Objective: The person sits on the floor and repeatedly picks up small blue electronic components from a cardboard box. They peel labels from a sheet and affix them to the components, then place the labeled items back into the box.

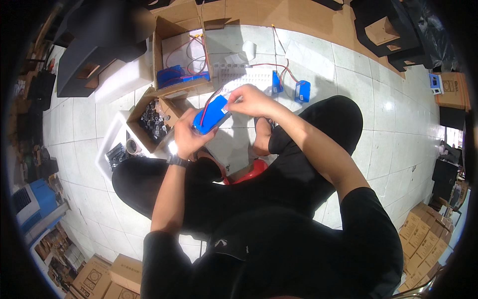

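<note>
My left hand grips a blue-wrapped battery pack with red and black leads running along its top. The fingertips of my right hand pinch at a small white label at the pack's right side; whether the label is fully stuck down is hard to see. Just beyond my hands, a sheet of small white labels lies on the tiled floor. Two more blue packs, one upright and one partly behind the sheet's edge, stand to its right with their leads attached.
An open cardboard box holds several wired blue packs. Nearer, a smaller carton contains small dark parts. A white foam tray with a tape roll sits at left. Black speaker cabinets stand behind. Paper strips lie on the floor.
</note>
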Motion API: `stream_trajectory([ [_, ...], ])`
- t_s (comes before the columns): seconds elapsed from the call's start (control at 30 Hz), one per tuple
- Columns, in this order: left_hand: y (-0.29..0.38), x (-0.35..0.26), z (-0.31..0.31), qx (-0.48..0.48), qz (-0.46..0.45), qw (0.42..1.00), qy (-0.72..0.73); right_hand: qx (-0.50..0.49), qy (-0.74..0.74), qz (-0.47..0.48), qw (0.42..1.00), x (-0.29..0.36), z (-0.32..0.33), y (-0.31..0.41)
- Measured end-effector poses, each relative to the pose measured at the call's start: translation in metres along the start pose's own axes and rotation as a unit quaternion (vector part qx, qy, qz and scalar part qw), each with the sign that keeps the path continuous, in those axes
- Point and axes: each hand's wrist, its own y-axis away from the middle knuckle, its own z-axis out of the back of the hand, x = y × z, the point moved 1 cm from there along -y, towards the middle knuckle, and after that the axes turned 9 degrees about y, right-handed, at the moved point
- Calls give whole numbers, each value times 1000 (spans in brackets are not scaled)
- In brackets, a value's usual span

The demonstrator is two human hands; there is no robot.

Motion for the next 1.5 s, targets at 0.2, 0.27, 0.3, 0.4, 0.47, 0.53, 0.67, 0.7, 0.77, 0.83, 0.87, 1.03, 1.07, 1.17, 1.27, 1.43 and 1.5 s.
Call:
stream_trajectory([
  [0.2, 2, 2, 0, 10, 8, 1000, 8, 0, -1, -8, 1000, -6, -2, -2],
  [0.27, 2, 3, 0, 17, 9, 1000, 8, 5, -7, -8, 1000, -7, -1, -2],
  [0.3, 2, 3, 0, 25, 7, 1000, 6, 7, -1, -5, 1000, -8, -1, -2],
  [0.4, 3, 2, 1, 35, 10, 999, -6, 19, 18, -7, 1000, -8, 0, -1],
  [0.47, 3, 1, 0, 36, 12, 999, -10, 11, 18, 11, 1000, -6, 0, 0],
  [0.53, 3, 1, 0, 35, 10, 999, -8, 10, 20, 15, 1000, -4, 0, 2],
  [0.67, 3, 1, -1, 28, -5, 1000, -6, 18, 33, -10, 999, 0, 2, 3],
  [0.7, 3, 1, -1, 30, -2, 1000, -7, 23, 42, -23, 999, 0, 3, 2],
  [0.77, 3, 0, -2, 35, 4, 999, -10, 34, 58, -46, 997, -1, 3, 2],
  [0.83, 4, 0, -3, 42, 9, 999, -6, 37, 65, -65, 995, -5, 1, 2],
  [0.87, 4, 1, -4, 48, 11, 999, -13, 34, 61, -69, 995, -8, -1, 3],
  [1.03, 9, 7, -8, 77, 20, 996, -49, -60, 212, -92, 971, -25, -10, 5],
  [1.07, 10, 8, -9, 76, 22, 996, -31, -9, 202, -121, 972, -30, -9, 2],
  [1.17, 14, 13, -13, 73, 37, 996, 19, 204, 95, -268, 937, -47, 5, 0],
  [1.27, 18, 21, -16, 83, 39, 995, 25, 148, 139, -259, 944, -59, 13, 4],
  [1.43, 27, 60, -37, 52, 156, 983, 80, 79, 232, -231, 942, -71, 3, 5],
  [1.5, 31, 87, -50, 40, 217, 972, 86, 119, 252, -221, 935, -73, -5, 5],
])
